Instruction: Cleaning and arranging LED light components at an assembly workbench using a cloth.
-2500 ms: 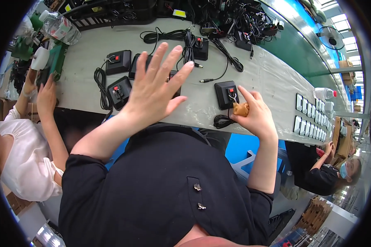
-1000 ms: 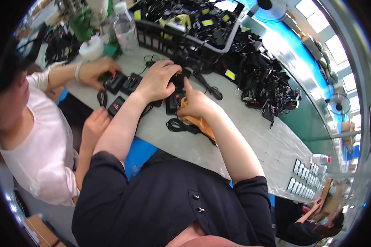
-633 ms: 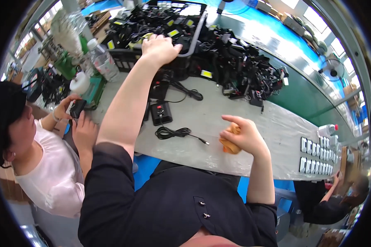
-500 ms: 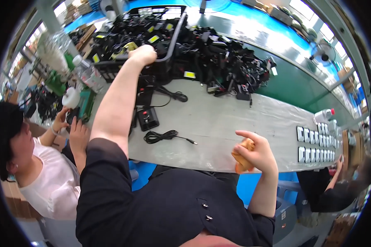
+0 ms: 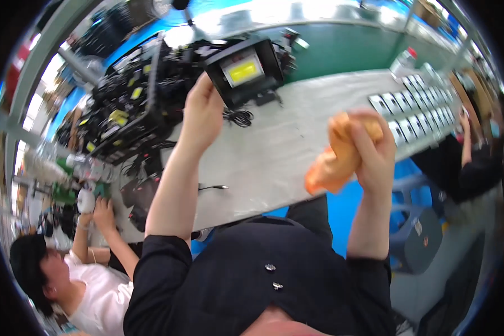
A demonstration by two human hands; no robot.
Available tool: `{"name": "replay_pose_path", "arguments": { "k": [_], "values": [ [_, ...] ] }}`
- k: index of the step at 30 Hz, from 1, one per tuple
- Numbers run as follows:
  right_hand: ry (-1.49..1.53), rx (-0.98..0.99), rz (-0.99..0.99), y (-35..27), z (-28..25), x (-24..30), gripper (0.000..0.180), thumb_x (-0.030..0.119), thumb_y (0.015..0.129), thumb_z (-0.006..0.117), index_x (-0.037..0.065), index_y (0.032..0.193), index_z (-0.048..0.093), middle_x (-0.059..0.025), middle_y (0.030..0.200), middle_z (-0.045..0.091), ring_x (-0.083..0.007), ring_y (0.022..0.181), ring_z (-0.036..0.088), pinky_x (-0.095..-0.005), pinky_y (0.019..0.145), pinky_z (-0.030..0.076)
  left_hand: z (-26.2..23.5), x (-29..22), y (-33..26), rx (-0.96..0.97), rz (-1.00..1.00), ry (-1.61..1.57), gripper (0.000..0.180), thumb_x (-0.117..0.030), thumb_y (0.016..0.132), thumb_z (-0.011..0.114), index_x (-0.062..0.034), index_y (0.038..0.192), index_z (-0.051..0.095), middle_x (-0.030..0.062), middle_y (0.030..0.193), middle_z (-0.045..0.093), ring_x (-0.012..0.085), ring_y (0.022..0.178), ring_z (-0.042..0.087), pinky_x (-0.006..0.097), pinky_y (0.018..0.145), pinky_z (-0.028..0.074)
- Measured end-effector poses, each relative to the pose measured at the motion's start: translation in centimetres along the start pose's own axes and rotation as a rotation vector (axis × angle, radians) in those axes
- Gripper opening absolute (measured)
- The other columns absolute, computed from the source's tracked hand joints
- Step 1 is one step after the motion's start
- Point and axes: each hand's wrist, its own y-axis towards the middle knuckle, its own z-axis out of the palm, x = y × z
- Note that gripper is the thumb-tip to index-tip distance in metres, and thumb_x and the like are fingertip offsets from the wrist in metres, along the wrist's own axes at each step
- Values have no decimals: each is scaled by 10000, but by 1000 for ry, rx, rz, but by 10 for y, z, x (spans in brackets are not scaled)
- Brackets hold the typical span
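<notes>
Raised over the table, my left hand (image 5: 203, 116) is closed on the edge of a black rectangular device (image 5: 244, 73). The device has a raised black rim around a recessed face, which carries a white and yellow label. Bunched in my right hand (image 5: 378, 154) is an orange cloth (image 5: 337, 159), its loose end hanging down to the left. Cloth and device are apart. Below the device, a coiled black cable (image 5: 238, 117) lies on the grey table (image 5: 269, 162). More black devices (image 5: 143, 199) lie left of my left forearm.
A black crate (image 5: 154, 92) full of devices and cables stands at the left, with a dark heap behind the device. White-faced units (image 5: 411, 129) sit in rows at the right, near a red-capped bottle (image 5: 403, 60). Co-workers sit at the left (image 5: 89, 291) and right (image 5: 476, 168).
My left hand has come out of the crate, moving right, with the black device in it. My right hand has lifted the orange cloth higher. The whole view has swung to the right.
</notes>
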Motion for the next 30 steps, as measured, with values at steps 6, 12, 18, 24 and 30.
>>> {"name": "replay_pose_path", "arguments": {
  "k": [6,12,18,24,30],
  "values": [
    [-379,-149,-372,5,57,-31,157,93,804,700,50,945,644,-78,853,651,-186,784,630,-286,706,499,39,21,-62,425,-258,-405,144,-112,973,479,-1,1040,541,52,961,612,120,944,593,275,856,457],
    [-574,-56,-525,-14,70,-43,165,64,731,733,53,879,661,-112,890,634,-268,811,628,-330,703,505,21,29,-64,429,-611,-881,293,-246,887,640,-94,1012,422,62,995,588,199,859,655,366,816,505],
    [-563,259,-391,-20,61,-32,210,-14,689,730,34,887,678,-110,941,652,-221,846,647,-286,734,514,1,21,-59,669,-644,-860,920,-94,719,792,-73,1456,243,117,1209,555,207,995,632,368,874,527],
    [-405,379,-249,-24,62,-24,182,5,709,687,33,887,660,-102,846,654,-234,780,639,-303,693,506,-8,20,-55,690,-655,-729,915,71,586,821,-73,1373,378,75,1214,550,190,1108,564,326,922,494],
    [-646,22,-612,-22,81,-31,232,-52,695,641,55,900,660,-101,839,645,-277,748,631,-333,647,511,-5,19,-54,587,-285,-575,1028,-13,529,889,-90,1388,330,65,1238,524,189,1158,525,326,976,454]
  ]
}}
